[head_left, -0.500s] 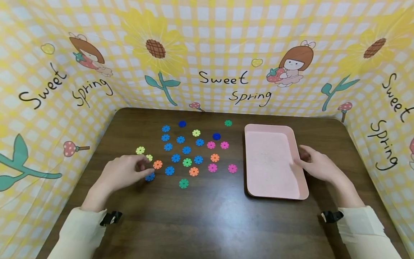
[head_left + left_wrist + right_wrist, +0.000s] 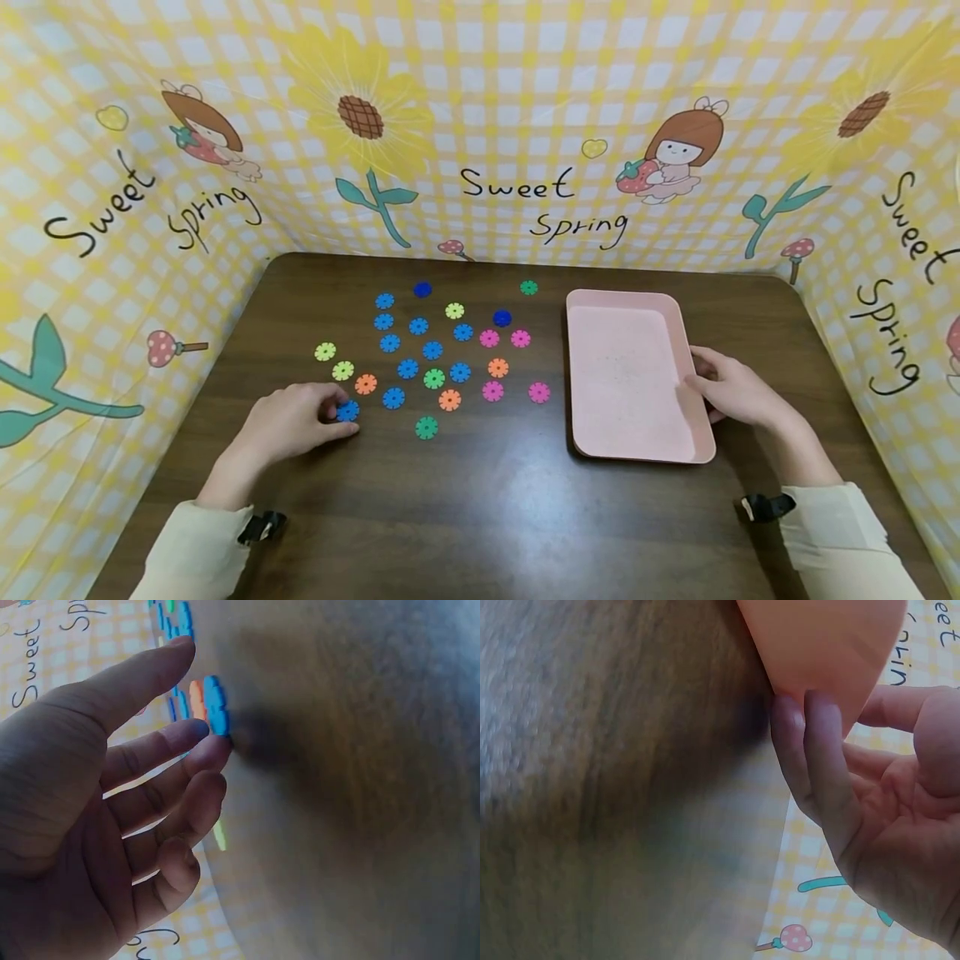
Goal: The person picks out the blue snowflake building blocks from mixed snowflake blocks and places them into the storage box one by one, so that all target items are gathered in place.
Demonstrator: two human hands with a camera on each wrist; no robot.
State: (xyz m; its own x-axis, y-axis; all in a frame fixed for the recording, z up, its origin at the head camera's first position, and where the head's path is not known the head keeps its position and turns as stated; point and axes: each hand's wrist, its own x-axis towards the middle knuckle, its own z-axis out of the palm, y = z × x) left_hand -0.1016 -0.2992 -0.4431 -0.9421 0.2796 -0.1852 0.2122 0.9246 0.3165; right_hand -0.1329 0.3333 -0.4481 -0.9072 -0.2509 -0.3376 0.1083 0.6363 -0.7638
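Note:
In the head view my left hand (image 2: 296, 425) is beside a blue notched disc (image 2: 348, 411), its thumb and fingers parted around it. The left wrist view has the index and middle fingertips touching or nearly touching that blue disc (image 2: 216, 705), while the thumb stands apart from it. My right hand (image 2: 738, 387) holds the right rim of a pink tray (image 2: 701, 433). In the right wrist view, fingers (image 2: 826, 757) press on the outside of the tray wall (image 2: 825, 652), and the thumb lies over the rim, partly hidden.
Several more notched discs lie flat on the dark wooden table (image 2: 465, 508) left of the tray, among them an orange disc (image 2: 366, 384), a yellow-green disc (image 2: 342, 371), a pink disc (image 2: 538, 392) and a green disc (image 2: 426, 427). A yellow checked cloth (image 2: 510, 108) surrounds the table's back and sides.
My left hand has shifted toward the near edge, uncovering the blue disc and a yellow-green one. My right hand has come in against the tray's right rim and taken hold of it.

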